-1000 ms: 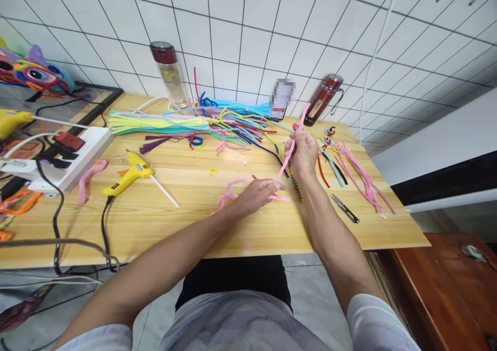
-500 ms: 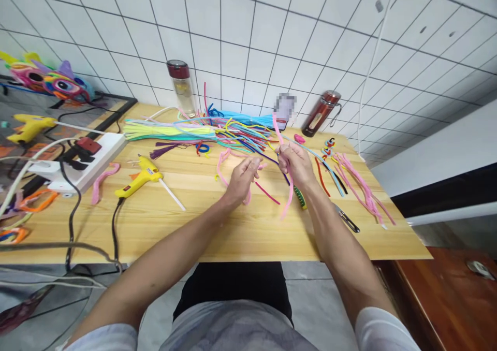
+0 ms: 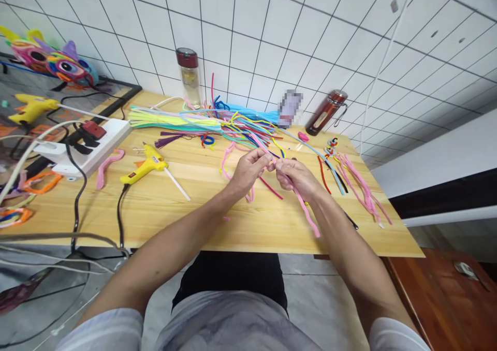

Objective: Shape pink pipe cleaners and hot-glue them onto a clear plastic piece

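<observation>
My left hand (image 3: 250, 171) is closed in a pinch over the middle of the table, with pink pipe cleaner at its fingertips. Close beside it, my right hand (image 3: 298, 176) is wrapped round a long pink pipe cleaner (image 3: 306, 209). One end of that strand slants up and left past the fingertips, and the other hangs toward the table's front edge. A bent pink pipe cleaner (image 3: 224, 160) shows behind and below my left hand. Whether it joins the piece in my fingers is hidden. A dark pink strand (image 3: 272, 189) lies under the hands.
Behind the hands lies a heap of coloured pipe cleaners (image 3: 174, 120). A yellow glue gun (image 3: 145, 164) and a white power strip (image 3: 103, 146) with cables are at left. Pink pipe cleaners (image 3: 361, 185) lie right. A glass bottle (image 3: 190, 82) and red flask (image 3: 326, 113) stand along the wall.
My right hand has come left and nearer to my left hand. The pink pipe cleaner in it has turned from nearly upright to a slant across both hands.
</observation>
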A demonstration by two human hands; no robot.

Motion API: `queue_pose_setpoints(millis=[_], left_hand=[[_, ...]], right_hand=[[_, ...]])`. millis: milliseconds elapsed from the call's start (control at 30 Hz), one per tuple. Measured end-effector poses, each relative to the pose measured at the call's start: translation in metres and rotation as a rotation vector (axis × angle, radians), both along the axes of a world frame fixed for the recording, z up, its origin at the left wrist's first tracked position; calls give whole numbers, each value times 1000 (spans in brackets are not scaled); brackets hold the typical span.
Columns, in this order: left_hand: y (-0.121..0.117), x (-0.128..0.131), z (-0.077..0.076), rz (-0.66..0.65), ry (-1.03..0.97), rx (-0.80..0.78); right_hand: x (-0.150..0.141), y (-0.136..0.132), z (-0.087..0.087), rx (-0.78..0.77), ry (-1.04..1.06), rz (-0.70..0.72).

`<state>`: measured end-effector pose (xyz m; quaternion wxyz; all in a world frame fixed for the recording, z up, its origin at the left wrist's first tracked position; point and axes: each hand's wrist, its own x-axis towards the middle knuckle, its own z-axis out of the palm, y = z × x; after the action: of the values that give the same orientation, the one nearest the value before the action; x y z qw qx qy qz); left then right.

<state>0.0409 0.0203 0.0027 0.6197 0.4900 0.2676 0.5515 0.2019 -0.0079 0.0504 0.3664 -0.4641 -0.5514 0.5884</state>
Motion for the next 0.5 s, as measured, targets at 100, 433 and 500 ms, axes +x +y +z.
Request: queue_pose_setpoints(millis=[100, 433, 500], left_hand=[[-1, 1, 0, 80, 48, -2], [0, 4, -7, -34, 36, -57], [-2, 4, -7, -35, 39, -67]], right_hand=[[1, -6, -9, 185, -168, -90], [1, -18, -18, 286, -305, -93], [0, -20, -16, 243, -258, -83]])
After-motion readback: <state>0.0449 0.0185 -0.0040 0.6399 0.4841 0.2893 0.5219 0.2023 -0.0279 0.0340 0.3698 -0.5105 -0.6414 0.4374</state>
